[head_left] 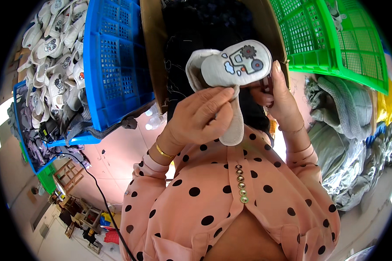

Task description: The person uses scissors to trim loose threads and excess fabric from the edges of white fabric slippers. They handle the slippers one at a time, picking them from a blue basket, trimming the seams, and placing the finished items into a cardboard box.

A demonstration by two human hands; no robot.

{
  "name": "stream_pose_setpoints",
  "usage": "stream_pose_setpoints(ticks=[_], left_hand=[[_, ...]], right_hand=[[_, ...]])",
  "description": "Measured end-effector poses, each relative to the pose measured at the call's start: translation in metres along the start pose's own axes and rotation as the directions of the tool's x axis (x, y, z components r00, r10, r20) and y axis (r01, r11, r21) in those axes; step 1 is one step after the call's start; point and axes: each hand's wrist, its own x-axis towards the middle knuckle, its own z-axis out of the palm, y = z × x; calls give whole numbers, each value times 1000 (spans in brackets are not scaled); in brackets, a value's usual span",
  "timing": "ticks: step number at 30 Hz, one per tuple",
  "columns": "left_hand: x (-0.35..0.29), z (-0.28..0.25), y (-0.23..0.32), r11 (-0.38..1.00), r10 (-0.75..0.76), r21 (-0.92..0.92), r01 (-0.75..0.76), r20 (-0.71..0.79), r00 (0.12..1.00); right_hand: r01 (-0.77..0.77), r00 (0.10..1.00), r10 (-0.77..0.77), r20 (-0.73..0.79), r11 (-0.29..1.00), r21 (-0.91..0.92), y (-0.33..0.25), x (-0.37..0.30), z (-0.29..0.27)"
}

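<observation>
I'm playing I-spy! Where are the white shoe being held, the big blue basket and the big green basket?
White shoe [227, 74], head view: its printed toe.
Blue basket [116, 61], head view: its side wall.
Green basket [303, 37], head view: its mesh wall.

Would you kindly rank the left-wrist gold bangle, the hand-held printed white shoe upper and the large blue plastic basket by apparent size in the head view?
1. Large blue plastic basket
2. Printed white shoe upper
3. Gold bangle

A blue crate is on the left and a green crate at the upper right. Below the green crate lie grey cloth and crumpled plastic, with a yellow bag beside the cloth. At lower left, a black cable hangs near a wooden frame.
</observation>
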Motion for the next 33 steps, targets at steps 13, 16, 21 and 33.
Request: stream_pose_setpoints(ticks=[13, 16, 21, 33], left_hand=[[-33, 11, 18, 982, -86, 172, 71, 82, 993], [-33, 3, 22, 989, -142, 0, 145, 189, 972], [-23, -26, 18, 895, -383, 213, 393, -85, 920], [-59, -9, 22, 753, -647, -39, 657, 137, 750]], right_hand=[[123, 974, -101, -204, 988, 95, 26, 29, -13], [175, 965, -160, -209, 983, 58, 28, 29, -12], [211, 964, -227, -141, 970, -122, 24, 23, -16], [292, 876, -474, 87, 378, -879, 58, 3, -38]])
